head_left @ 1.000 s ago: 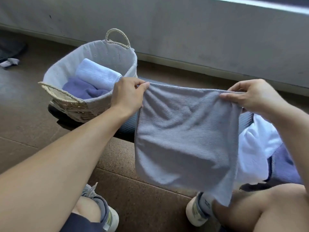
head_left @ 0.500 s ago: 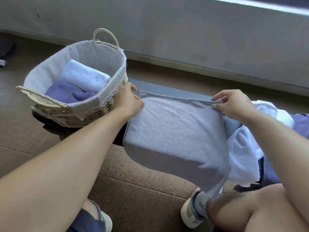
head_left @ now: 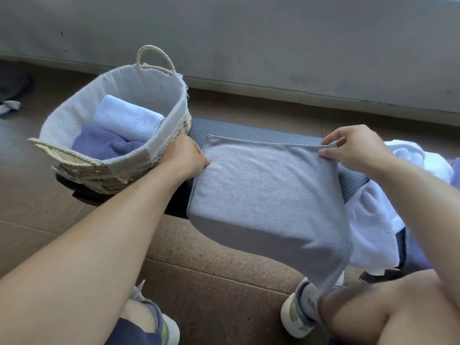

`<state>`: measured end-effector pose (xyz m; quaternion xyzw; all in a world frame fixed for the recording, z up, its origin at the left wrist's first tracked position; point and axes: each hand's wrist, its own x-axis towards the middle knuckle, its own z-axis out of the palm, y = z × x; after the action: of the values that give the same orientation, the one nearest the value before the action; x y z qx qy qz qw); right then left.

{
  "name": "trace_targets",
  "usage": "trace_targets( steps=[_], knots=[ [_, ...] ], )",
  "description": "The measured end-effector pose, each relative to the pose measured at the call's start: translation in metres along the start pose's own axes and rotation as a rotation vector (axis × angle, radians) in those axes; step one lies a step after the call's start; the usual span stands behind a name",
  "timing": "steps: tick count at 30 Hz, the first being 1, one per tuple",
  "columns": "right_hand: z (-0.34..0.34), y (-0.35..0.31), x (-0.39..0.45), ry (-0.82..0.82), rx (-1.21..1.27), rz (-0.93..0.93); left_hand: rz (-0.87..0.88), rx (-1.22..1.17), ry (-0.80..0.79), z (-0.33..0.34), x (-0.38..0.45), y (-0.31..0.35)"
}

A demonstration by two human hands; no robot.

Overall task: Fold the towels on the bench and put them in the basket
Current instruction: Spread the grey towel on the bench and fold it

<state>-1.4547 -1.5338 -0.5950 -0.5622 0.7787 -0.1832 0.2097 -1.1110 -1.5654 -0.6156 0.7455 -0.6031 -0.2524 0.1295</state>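
Grey towel [head_left: 268, 185] now lowered flat onto bench [head_left: 224, 128], near edge overhanging, right hand [head_left: 358, 150] fingers pinching far corner, left hand [head_left: 184, 155] pressing edge

A grey wall [head_left: 249, 33] runs across the back, scuffed and stained, with a pale skirting [head_left: 298, 92] along its foot. The floor [head_left: 211, 265] is brown speckled tile with thin joints. Daylight falls softly from the upper right.

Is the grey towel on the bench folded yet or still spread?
Spread: the grey towel lies as one flat layer, its near part hanging over the bench edge.
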Motion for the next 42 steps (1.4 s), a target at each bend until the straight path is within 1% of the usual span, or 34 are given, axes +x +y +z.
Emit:
trace_targets(
  steps=[4,8,14,18,23,28,30,31,33,34,35,37,38,39,41,42],
  knots=[
    [0.001,0.001,-0.002,-0.047,-0.007,0.034,-0.007,0.037,0.023,0.002,0.004,-0.002],
    [0.002,0.0,-0.002,-0.097,-0.047,0.064,-0.038,0.068,-0.002,0.004,0.005,-0.002],
    [0.006,0.005,0.004,-0.089,-0.071,0.111,-0.044,0.075,-0.039,0.004,0.01,-0.005],
    [0.006,0.009,0.007,-0.094,-0.069,0.135,-0.044,0.092,0.003,0.004,0.01,-0.006],
    [0.009,0.008,0.006,-0.106,-0.067,0.133,-0.011,0.183,0.044,0.004,0.006,-0.002],
    [0.009,0.01,0.003,-0.092,0.032,0.161,-0.014,0.178,0.06,0.002,-0.001,0.003],
    [0.01,0.01,0.001,-0.078,0.063,0.156,0.05,0.216,0.113,0.006,-0.008,0.006],
    [0.01,0.009,0.0,-0.073,0.078,0.155,0.147,0.247,0.182,0.008,-0.012,0.009],
    [0.01,0.006,-0.002,-0.058,0.088,0.156,0.415,0.262,0.338,0.015,-0.02,0.017],
    [0.01,0.005,-0.003,-0.044,0.083,0.154,0.509,0.247,0.355,0.02,-0.022,0.023],
    [0.01,0.004,-0.003,-0.037,0.084,0.152,0.526,0.234,0.281,0.026,-0.023,0.026],
    [0.007,-0.001,-0.005,-0.067,0.095,0.159,0.431,0.27,-0.03,0.043,-0.023,0.025],
    [0.006,-0.003,-0.008,-0.112,0.085,0.168,0.389,0.319,-0.153,0.051,-0.022,0.019],
    [0.005,-0.005,-0.011,-0.172,0.06,0.178,0.377,0.347,-0.198,0.056,-0.021,0.014],
    [0.003,-0.008,-0.016,-0.279,0.031,0.204,0.39,0.347,-0.165,0.06,-0.019,0.009],
    [0.003,-0.009,-0.018,-0.301,0.051,0.212,0.394,0.344,-0.144,0.059,-0.019,0.009]
  ],
)
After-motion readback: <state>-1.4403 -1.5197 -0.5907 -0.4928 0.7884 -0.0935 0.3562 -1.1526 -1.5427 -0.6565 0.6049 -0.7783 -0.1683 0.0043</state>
